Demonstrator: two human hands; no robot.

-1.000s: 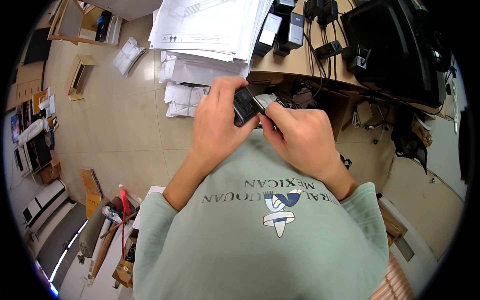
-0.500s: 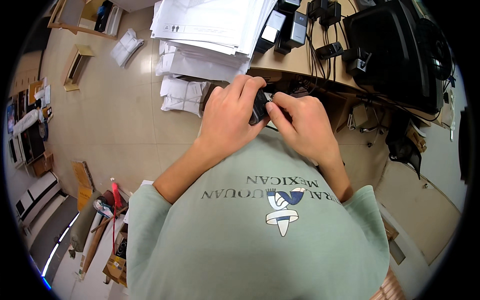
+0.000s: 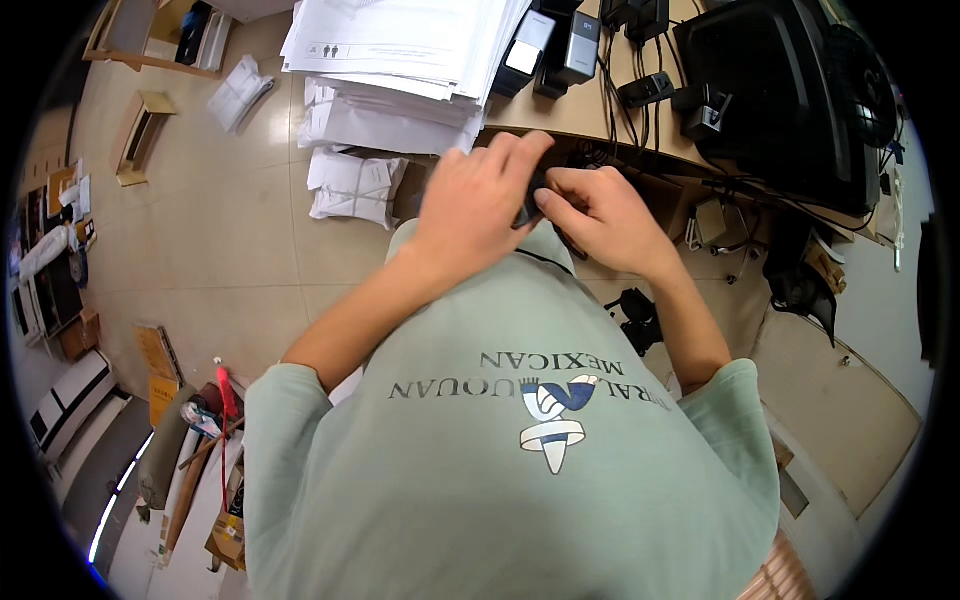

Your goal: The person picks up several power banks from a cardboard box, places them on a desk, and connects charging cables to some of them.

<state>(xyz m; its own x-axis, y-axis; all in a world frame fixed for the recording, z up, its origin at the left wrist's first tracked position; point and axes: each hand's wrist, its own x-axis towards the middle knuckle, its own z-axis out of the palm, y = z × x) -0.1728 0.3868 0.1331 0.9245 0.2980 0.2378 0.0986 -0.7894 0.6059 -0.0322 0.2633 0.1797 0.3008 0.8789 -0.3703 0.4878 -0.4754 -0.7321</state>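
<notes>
My left hand (image 3: 475, 205) is closed around a small black device (image 3: 531, 203), most of which its fingers and palm hide. Close against it on the right, my right hand (image 3: 607, 215) has thumb and forefinger pinched at the device's edge; what lies between those fingertips is hidden. A thin black cable (image 3: 545, 262) runs below both hands across my green shirt. Both hands are held in front of my chest, just short of the desk edge.
On the wooden desk (image 3: 585, 112) stand a tall stack of papers (image 3: 385, 60), several black-and-grey boxy devices (image 3: 572, 52), tangled black cables and a large black monitor (image 3: 775, 100). Tied paper bundles (image 3: 355, 188) sit on the floor below. A swivel chair base (image 3: 738, 255) shows under the desk.
My left hand has turned, and its fingers now reach farther over the black device, covering more of it. My right hand stays pinched beside it. The whole view has shifted slightly.
</notes>
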